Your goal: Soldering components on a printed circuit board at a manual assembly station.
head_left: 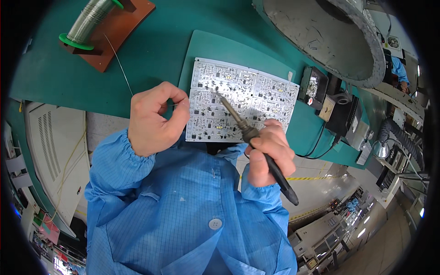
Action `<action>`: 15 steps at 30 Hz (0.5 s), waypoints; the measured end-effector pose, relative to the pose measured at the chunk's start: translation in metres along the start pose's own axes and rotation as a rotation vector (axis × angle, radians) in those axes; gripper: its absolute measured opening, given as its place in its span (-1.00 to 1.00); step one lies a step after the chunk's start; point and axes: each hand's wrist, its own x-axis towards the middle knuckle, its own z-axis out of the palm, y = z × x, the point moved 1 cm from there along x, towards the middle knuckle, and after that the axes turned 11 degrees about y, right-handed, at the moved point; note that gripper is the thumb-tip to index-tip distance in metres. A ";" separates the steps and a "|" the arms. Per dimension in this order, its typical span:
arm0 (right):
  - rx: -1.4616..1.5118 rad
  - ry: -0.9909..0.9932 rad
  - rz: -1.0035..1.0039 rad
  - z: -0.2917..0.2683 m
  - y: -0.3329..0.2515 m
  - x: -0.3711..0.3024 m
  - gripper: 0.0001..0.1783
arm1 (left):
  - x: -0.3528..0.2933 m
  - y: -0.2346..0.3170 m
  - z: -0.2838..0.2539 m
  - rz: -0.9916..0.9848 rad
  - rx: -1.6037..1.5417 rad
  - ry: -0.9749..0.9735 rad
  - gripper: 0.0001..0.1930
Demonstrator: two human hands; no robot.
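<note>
Fingers of my left hand (152, 120) are pinching thin solder wire (123, 72), thumb and forefinger closing beside the left edge of a white circuit board (251, 94). Beyond my knuckles the wire is running up to a spool (91, 20) with green ends, which is sitting on a reddish-brown stand (107, 50) on the green tabletop (160, 50). Fingers of my right hand (272, 151) are wrapping around the black handle of a soldering iron (250, 134), and I am pointing its tip at the board's upper left part; I cannot tell whether it is touching. Crowded with small dark components, the board is lying on a green mat (220, 50) in front of me. Right of it, a black open box (303, 85) is standing near the mat.
</note>
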 end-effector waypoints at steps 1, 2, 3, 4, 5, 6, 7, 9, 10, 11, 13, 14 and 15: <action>0.025 0.017 -0.006 0.006 0.001 0.002 -0.80 | 0.001 0.001 -0.001 -0.006 0.012 -0.005 -0.97; 0.030 0.015 -0.010 0.010 0.000 0.003 -0.80 | 0.002 0.002 -0.001 -0.013 0.024 -0.010 -0.97; 0.023 0.013 -0.002 0.013 -0.001 0.004 -0.81 | 0.002 0.002 -0.002 -0.012 0.026 -0.004 -0.97; 0.017 0.011 0.006 0.016 -0.002 0.004 -0.81 | 0.002 0.000 -0.002 -0.029 0.012 -0.013 -0.97; 0.011 0.009 0.015 0.018 -0.002 0.005 -0.81 | 0.002 -0.001 -0.001 -0.046 -0.002 -0.022 -0.96; 0.019 0.005 0.016 0.020 -0.003 0.005 -0.81 | 0.001 -0.002 -0.002 -0.068 -0.013 -0.031 -0.96; 0.020 0.014 0.018 0.020 -0.003 0.005 -0.81 | 0.001 -0.001 -0.002 -0.071 -0.008 -0.026 -0.96; 0.020 0.030 0.023 0.020 -0.002 0.004 -0.80 | 0.003 0.000 -0.001 -0.036 -0.023 -0.019 -0.96; 0.025 0.027 0.026 0.021 -0.002 0.004 -0.80 | 0.004 0.000 -0.001 -0.018 -0.030 -0.017 -0.95; 0.026 0.031 0.021 0.022 0.000 0.004 -0.80 | 0.004 -0.001 -0.001 -0.022 -0.029 -0.013 -0.95; 0.025 0.041 0.008 0.022 0.002 0.005 -0.79 | 0.005 -0.002 -0.001 -0.009 -0.025 -0.013 -0.95; 0.026 0.038 0.009 0.023 0.002 0.005 -0.79 | 0.004 -0.002 -0.001 -0.001 -0.024 -0.012 -0.94; 0.027 0.033 0.000 0.023 0.002 0.005 -0.81 | 0.004 -0.003 -0.001 -0.003 -0.024 -0.009 -0.94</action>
